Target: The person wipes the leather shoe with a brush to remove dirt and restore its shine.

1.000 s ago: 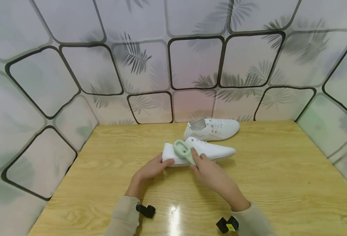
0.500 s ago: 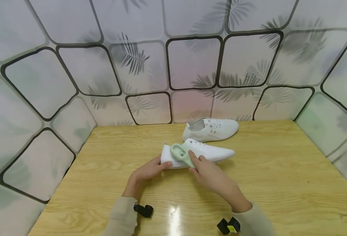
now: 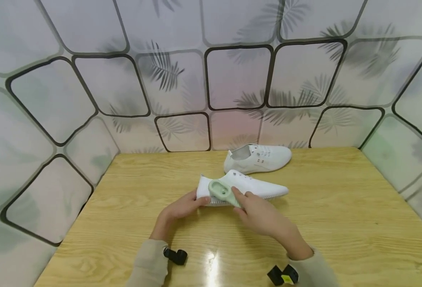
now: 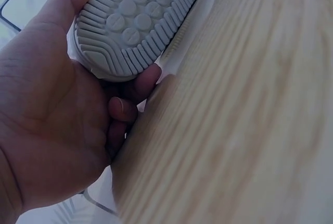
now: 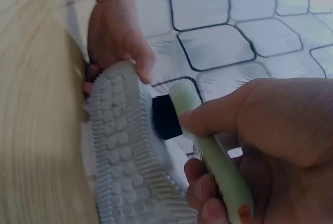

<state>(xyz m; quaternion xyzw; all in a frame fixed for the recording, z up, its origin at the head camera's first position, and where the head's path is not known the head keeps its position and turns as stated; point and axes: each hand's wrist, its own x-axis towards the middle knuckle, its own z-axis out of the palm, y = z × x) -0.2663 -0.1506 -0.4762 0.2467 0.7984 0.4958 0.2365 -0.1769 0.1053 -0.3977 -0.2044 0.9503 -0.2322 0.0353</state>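
A white lace-up shoe (image 3: pixel 254 186) lies tilted on its side, its studded sole (image 4: pixel 140 18) facing the person and its toe to the right. My left hand (image 3: pixel 185 205) grips the heel, thumb on the sole's edge and fingers curled underneath. In my right hand (image 3: pixel 263 213) is a pale green brush (image 5: pixel 208 151), held by its handle. Its dark bristles (image 5: pixel 165 117) press on the shoe's side near the heel, as the right wrist view shows. Behind it stands a second white shoe (image 3: pixel 268 158), upright and untouched.
A wooden table (image 3: pixel 125 179) carries both shoes. A patterned wall covering (image 3: pixel 239 75) rises behind the table and on both sides. Black wrist cameras sit at both cuffs, such as the left camera (image 3: pixel 176 256).
The brush head moves a little left and down, then slightly right, staying on the shoe's heel side. My left hand keeps its hold, and the second shoe stays put.
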